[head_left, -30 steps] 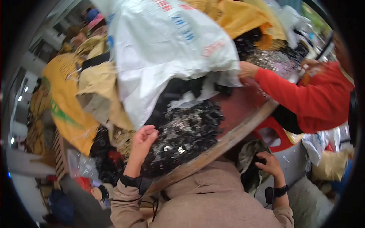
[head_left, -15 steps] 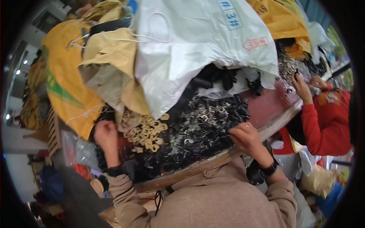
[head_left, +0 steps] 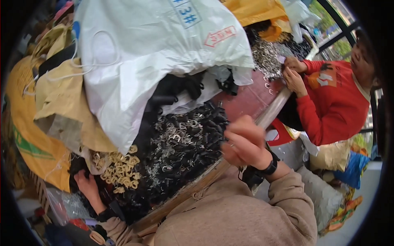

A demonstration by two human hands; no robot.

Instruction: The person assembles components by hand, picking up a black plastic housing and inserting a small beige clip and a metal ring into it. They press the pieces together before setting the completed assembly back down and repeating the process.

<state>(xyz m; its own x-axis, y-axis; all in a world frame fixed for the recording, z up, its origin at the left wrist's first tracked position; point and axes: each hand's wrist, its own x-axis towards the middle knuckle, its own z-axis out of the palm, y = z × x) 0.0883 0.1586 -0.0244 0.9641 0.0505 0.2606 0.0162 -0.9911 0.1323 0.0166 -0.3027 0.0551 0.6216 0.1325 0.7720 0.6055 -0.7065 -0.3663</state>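
Observation:
My left hand [head_left: 88,189] reaches down among dark pieces at the table's left side, beside the yellow woven sack [head_left: 35,127]. Its fingers are a little apart, and I make out nothing between them. To its right lies a heap of cream ring-shaped pieces [head_left: 123,171]. My right hand [head_left: 248,143] is raised near the table's front edge, with its fingers bent and smeared by motion. Whether it holds anything is not clear. Between the hands spreads a pile of small black parts [head_left: 182,153], mixed with shiny metal U-shaped pieces [head_left: 177,133].
A large white sack [head_left: 164,45] spills black parts onto the table. A wooden rim [head_left: 205,174] runs along the front. At the right, a person in a red top [head_left: 336,102] handles small pieces beside a metal heap [head_left: 266,57]. Bags [head_left: 320,197] lie on the floor there.
The view has swung to the right. My left hand has lowered into the dark pieces beside the yellow sack. My right hand has lifted from the pile's right edge. The co-worker's hands have come together.

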